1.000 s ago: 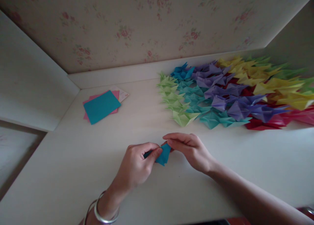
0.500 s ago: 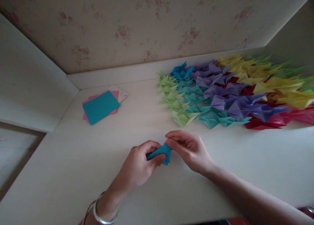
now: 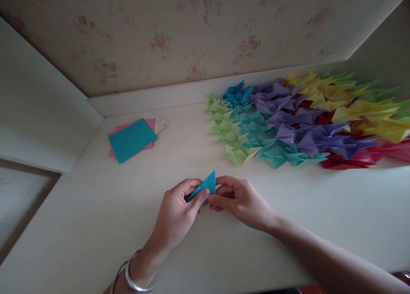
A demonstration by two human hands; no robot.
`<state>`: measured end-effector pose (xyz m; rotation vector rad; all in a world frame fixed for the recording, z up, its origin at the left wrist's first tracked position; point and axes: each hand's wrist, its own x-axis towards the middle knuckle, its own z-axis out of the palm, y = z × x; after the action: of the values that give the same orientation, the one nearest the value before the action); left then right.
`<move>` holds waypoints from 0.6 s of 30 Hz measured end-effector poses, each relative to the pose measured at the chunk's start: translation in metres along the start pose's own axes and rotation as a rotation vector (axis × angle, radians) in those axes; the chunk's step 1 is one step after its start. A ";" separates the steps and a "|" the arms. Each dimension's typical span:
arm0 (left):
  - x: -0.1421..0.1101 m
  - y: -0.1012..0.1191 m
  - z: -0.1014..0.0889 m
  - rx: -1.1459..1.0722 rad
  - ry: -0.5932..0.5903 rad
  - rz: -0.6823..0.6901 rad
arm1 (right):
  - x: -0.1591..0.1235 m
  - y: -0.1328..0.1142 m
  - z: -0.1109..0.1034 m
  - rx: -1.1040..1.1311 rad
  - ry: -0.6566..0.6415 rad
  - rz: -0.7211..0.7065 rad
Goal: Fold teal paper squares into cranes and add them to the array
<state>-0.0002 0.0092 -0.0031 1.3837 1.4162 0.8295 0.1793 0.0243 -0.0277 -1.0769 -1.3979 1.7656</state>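
Observation:
A small folded piece of blue paper (image 3: 209,182) is held between both hands above the white tabletop, one pointed corner sticking up. My left hand (image 3: 179,213) grips its left side, thumb lying across the front and fingers behind. At the right edge, my right hand (image 3: 240,202) pinches the lower part between thumb and fingers. The paper's lower portion is mostly covered by the thumbs and fingers. Two bracelets (image 3: 130,274) circle my left wrist.
On the left lies a stack of paper with a blue sheet (image 3: 133,140) on top of pink ones. Rows of folded paper cranes in green (image 3: 238,154), teal (image 3: 276,156), purple (image 3: 312,143), yellow (image 3: 349,114) and red (image 3: 346,160) fill the back right, against the wallpapered wall (image 3: 205,33).
My right hand has moved from the paper's upper corner down to its lower right edge. The folded paper has turned, so a point now stands upward. My left hand keeps its hold.

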 end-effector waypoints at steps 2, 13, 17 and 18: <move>0.001 0.000 0.001 -0.004 -0.016 -0.016 | 0.000 -0.003 -0.001 -0.032 0.004 0.025; -0.001 0.002 -0.010 0.030 -0.081 -0.081 | -0.004 -0.012 -0.004 0.021 -0.022 0.031; 0.000 0.003 -0.012 -0.143 -0.147 -0.160 | -0.004 -0.013 -0.006 0.065 -0.016 -0.031; 0.001 0.004 -0.012 -0.193 -0.163 -0.174 | -0.003 -0.013 -0.007 0.079 -0.013 -0.044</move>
<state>-0.0101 0.0122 0.0043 1.1380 1.2750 0.7042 0.1872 0.0278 -0.0153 -0.9867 -1.3379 1.7839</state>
